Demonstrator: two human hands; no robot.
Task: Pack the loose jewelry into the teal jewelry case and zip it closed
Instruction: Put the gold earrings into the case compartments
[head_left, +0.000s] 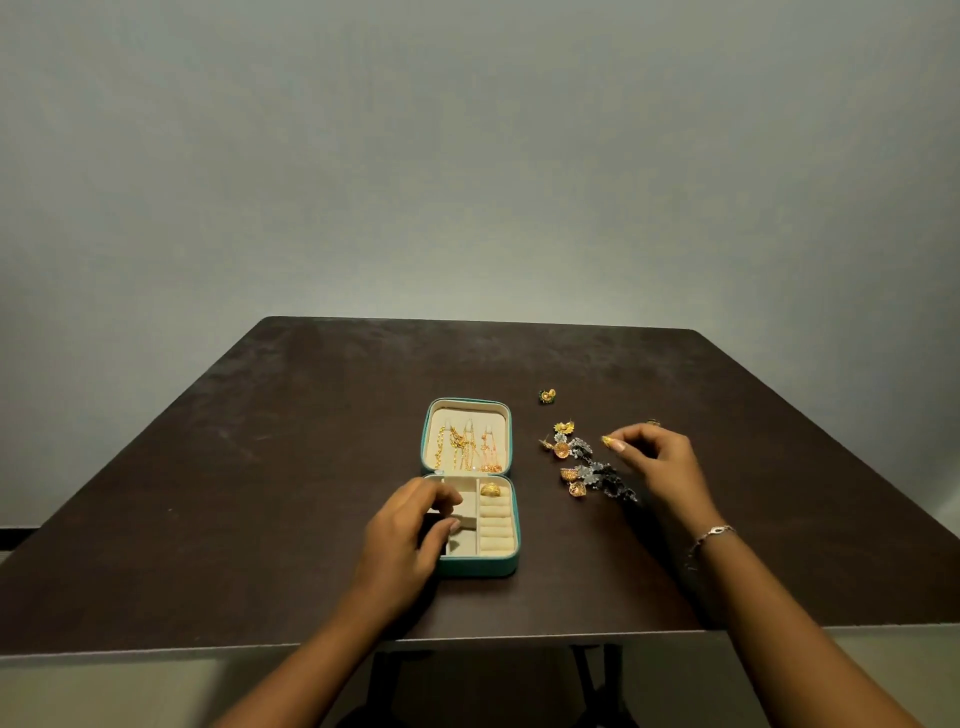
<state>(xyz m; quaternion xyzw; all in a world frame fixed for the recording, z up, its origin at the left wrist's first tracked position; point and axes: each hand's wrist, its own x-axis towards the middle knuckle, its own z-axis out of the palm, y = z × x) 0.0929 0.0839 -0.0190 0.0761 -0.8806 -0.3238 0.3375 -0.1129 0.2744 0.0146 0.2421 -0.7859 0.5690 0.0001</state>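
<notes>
The teal jewelry case (511, 564) lies open on the dark table. Gold and rose chains (467, 449) hang in its upright lid, and a gold ring (490, 489) sits in the ring rolls of the base. My left hand (402, 535) rests on the base's left side, fingers curled over the compartments; whether it holds anything is hidden. To the right lies a loose pile of earrings (582, 467), gold and dark. Just above the pile's right side, my right hand (660, 457) pinches a small gold piece (607, 440) between thumb and forefinger.
A single green-and-gold earring (546, 396) lies apart, behind the pile. Another small piece (653, 423) peeks out behind my right hand. The table (260, 467) ends at a near edge below my forearms and meets a plain wall at the back.
</notes>
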